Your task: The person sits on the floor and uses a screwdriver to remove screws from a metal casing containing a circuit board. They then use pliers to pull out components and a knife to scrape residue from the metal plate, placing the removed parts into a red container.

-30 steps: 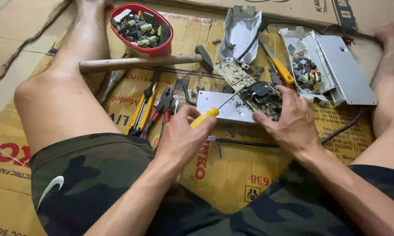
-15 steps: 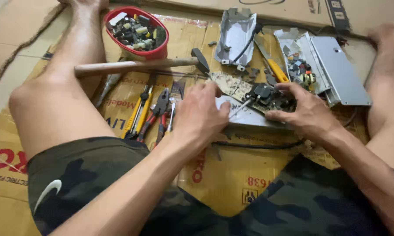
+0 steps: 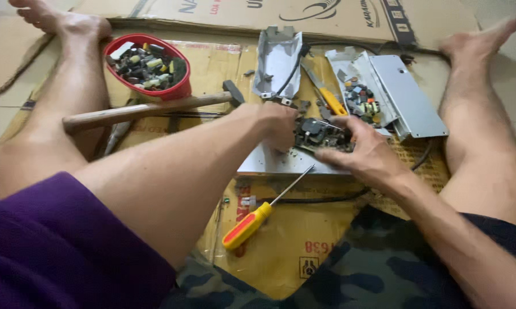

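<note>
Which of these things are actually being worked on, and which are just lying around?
In hand:
left hand and right hand, both on the circuit board
metal plate under the board

Lying about:
yellow-handled screwdriver
hammer
red bowl of small parts
grey casing

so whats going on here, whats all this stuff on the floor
A person sits on flattened cardboard with both hands on a circuit board that lies on a grey metal plate. The left hand and the right hand grip it from either side. A yellow and red screwdriver lies loose near them. A hammer and a red bowl of parts sit further off.
</note>
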